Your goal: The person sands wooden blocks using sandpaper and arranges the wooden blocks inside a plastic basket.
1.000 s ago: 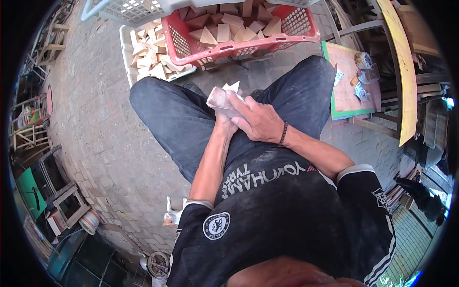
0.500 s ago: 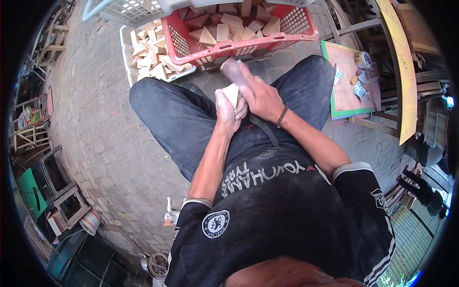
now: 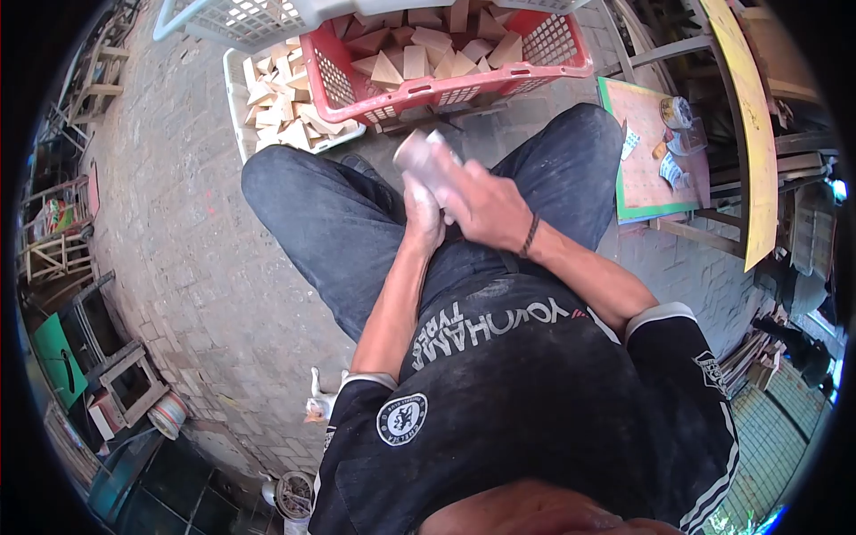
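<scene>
My right hand [image 3: 490, 207], with a dark band at its wrist, is closed around a greyish-brown block, seemingly a sanding block [image 3: 421, 159]. It lies across the top of my left hand [image 3: 423, 216], blurred by motion. My left hand is closed below it, around a small pale wooden block that showed a triangular face a moment before. That wooden block is now covered by the sanding block and my fingers. Both hands meet above my lap, between my bent knees.
Ahead stands a red plastic basket [image 3: 446, 86] of cut wooden blocks. Beside it is a white basket [image 3: 239, 107] with pale wooden pieces. A green-edged board [image 3: 651, 178] holding a jar [image 3: 675, 112] is at right. A cat [image 3: 318, 406] lies on the paving at left.
My right hand and the sanding block have moved slightly down and left, over the wooden block's pale face, which is now hidden. My left hand stays nearly in place.
</scene>
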Motion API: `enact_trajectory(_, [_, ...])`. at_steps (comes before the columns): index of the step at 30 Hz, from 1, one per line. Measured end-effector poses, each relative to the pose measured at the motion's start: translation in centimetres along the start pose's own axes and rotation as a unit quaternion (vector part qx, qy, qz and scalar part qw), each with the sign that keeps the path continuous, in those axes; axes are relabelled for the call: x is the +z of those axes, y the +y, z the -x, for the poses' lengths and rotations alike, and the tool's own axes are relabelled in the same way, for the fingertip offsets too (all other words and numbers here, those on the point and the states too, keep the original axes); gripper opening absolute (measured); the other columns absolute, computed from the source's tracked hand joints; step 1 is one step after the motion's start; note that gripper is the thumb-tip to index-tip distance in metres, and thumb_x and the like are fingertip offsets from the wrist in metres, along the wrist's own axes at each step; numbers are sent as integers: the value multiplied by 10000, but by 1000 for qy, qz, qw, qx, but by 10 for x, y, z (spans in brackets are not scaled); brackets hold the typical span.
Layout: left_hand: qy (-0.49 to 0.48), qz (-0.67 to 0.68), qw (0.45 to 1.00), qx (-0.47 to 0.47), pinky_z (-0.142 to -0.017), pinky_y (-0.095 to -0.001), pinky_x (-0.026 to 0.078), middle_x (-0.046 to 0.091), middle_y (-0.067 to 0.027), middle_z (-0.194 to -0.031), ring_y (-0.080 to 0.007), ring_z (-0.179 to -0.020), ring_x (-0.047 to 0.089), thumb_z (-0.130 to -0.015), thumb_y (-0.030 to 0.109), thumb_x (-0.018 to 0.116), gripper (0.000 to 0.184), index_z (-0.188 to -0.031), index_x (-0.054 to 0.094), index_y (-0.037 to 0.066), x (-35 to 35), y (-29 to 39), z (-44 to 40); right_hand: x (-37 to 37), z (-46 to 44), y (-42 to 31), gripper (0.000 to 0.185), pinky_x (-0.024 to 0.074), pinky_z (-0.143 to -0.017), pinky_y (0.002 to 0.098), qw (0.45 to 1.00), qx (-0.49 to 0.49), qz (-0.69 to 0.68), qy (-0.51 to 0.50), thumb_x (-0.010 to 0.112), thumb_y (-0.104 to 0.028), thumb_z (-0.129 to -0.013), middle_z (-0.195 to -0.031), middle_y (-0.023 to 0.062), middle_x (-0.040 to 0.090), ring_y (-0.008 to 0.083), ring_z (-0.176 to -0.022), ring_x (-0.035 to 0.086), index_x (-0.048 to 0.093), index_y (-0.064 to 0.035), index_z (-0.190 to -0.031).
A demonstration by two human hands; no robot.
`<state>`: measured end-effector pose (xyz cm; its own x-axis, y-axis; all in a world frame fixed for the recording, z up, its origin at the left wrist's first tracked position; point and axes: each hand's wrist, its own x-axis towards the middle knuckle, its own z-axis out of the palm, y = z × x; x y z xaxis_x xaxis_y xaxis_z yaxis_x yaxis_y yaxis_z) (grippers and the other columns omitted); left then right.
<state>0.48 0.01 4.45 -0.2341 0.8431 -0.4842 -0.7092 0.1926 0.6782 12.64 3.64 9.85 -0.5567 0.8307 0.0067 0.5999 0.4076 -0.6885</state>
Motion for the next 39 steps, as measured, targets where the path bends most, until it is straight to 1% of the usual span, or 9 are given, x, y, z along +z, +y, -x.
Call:
enact_trajectory(9, [-73, -200, 977, 17, -410, -239, 350, 528, -1, -661, -82, -479, 463, -1021, 599, 275, 607, -1024, 596, 83, -10, -10, -11, -6, -12, 11, 628, 529, -730, 524, 1000, 3, -27, -12, 508, -345, -997, -940, 262, 617, 462, -818, 644, 329, -103, -1549])
enact_trajectory(11, [-26, -244, 904, 350, -438, -240, 378, 546, -12, -691, -86, -503, 484, -1017, 619, 299, 621, -1055, 585, 69, -7, -28, -13, -14, 5, -11, 615, 524, -746, 542, 998, -17, -9, -59, 477, -364, -1006, -959, 275, 623, 484, -838, 640, 325, -117, -1549])
enact_trajectory(14, [-97, -236, 965, 54, -452, -238, 385, 556, -13, -715, -81, -521, 491, -1008, 647, 320, 647, -1099, 578, 61, -23, -13, -6, -8, -11, 18, 628, 521, -745, 550, 1000, -17, -21, -17, 481, -358, -1004, -946, 268, 621, 483, -824, 638, 305, -120, -1557])
enact_trajectory(18, [-106, -239, 963, 72, -459, -237, 396, 563, -7, -721, -83, -531, 501, -995, 689, 317, 707, -1164, 577, 53, -19, -5, -2, -15, -16, 11, 623, 518, -809, 476, 997, 60, 12, -51, 491, -305, -1009, -1124, 261, 628, 448, -911, 635, 312, -75, -1560])
enact_trajectory(20, [-19, -284, 884, 370, -452, -243, 386, 571, 4, -718, -89, -521, 494, -960, 755, 334, 783, -1200, 579, 51, -19, -34, -16, -22, 5, -18, 630, 515, -786, 481, 994, 2, 18, -111, 495, -310, -1013, -1123, 258, 615, 444, -886, 640, 302, -75, -1565])
enact_trajectory(25, [-146, -245, 958, 21, -629, -265, 501, 640, -44, -933, -110, -757, 613, -971, 736, 346, 783, -1280, 559, 48, -33, -8, -8, 2, -26, 32, 640, 525, -690, 508, 998, -2, -45, 41, 539, -336, -994, -910, 232, 585, 441, -755, 631, 330, -111, -1555])
enact_trajectory(29, [38, -135, 966, 219, -421, -208, 332, 555, 28, -722, -55, -516, 460, -1018, 674, 281, 681, -1133, 582, 74, 1, -26, 3, -5, 7, 1, 664, 524, -686, 510, 998, -62, -15, -16, 553, -309, -983, -920, 224, 584, 436, -746, 630, 299, -120, -1567])
enact_trajectory(36, [-142, -31, 989, 31, -395, -227, 356, 594, 5, -788, -86, -523, 505, -1031, 641, 301, 597, -1140, 562, 116, -20, -10, -2, 2, -19, 17, 646, 522, -675, 523, 1000, 27, 5, 12, 536, -309, -988, -950, 228, 602, 450, -749, 626, 299, -134, -1563])
enact_trajectory(39, [-8, -22, 998, 61, -414, -210, 363, 599, 13, -796, -85, -524, 504, -1021, 651, 337, 596, -1156, 557, 113, -9, -17, 0, -6, 8, -11, 620, 517, -740, 496, 997, -20, -22, -67, 488, -293, -1014, -980, 259, 602, 457, -829, 624, 286, -117, -1574])
